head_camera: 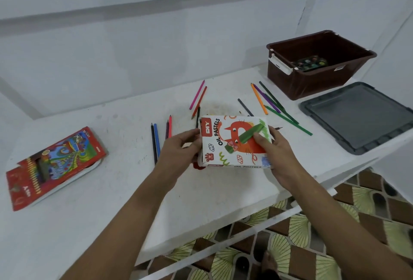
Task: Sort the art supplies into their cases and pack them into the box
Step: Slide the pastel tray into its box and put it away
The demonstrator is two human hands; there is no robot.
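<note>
White table [93, 212] | pastel box [234, 143] (both hands) | long axis left-right

The oil pastels box [234, 143] is held between the left hand [178, 147] and the right hand [277, 152], above the table [89, 223]. Loose pencils [268, 100] are scattered just beyond the hands. The pencil case [55, 165] is laid well to the left of the left hand. Beyond the right hand and to its right, the storage box [317, 65] is set with a paint palette [310, 64] inside; the lid [357, 116] is laid just before it.
</note>
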